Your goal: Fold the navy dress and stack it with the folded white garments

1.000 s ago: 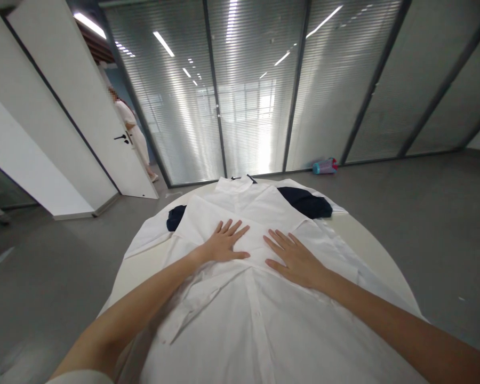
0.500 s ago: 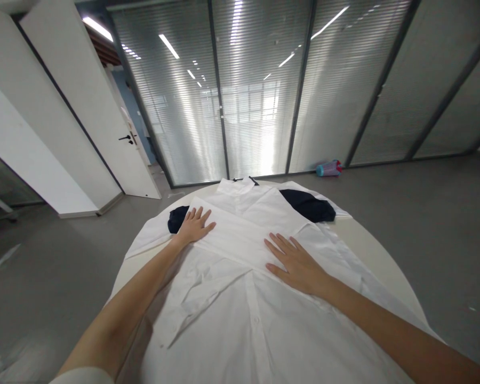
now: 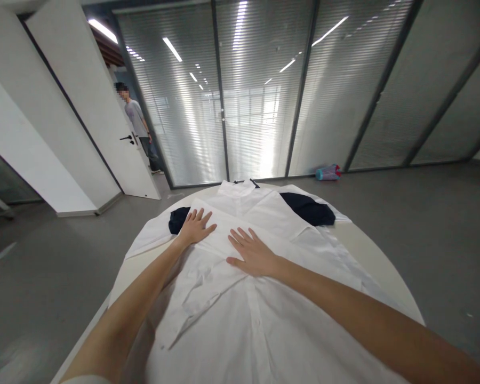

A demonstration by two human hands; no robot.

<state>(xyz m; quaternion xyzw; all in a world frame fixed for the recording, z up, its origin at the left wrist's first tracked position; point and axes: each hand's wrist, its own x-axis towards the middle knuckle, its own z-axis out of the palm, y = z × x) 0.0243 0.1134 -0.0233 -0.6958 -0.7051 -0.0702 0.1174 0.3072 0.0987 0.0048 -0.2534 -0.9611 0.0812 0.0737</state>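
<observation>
A white button-up shirt (image 3: 228,325) lies front up on a round pale table (image 3: 378,261), its collar at the far edge. One sleeve is folded slantwise across the chest, its cuff at the lower left. My left hand (image 3: 196,228) rests flat with fingers spread on the upper left of the fold. Near the middle of the chest, my right hand (image 3: 253,253) lies palm down on the cloth, fingers apart. Neither hand grips anything. Dark navy cloth (image 3: 309,208) shows beside the shirt on the right, and another dark piece (image 3: 177,220) shows at the left, next to my left hand.
Beyond the table stands a glass partition with blinds (image 3: 256,106). A white door (image 3: 104,122) is open at the left, with a person (image 3: 138,120) in the doorway. A blue and red basket (image 3: 328,173) lies on the grey floor by the partition.
My right hand has slid left across the shirt, closer to my left hand, which stays in place. A person has appeared in the doorway.
</observation>
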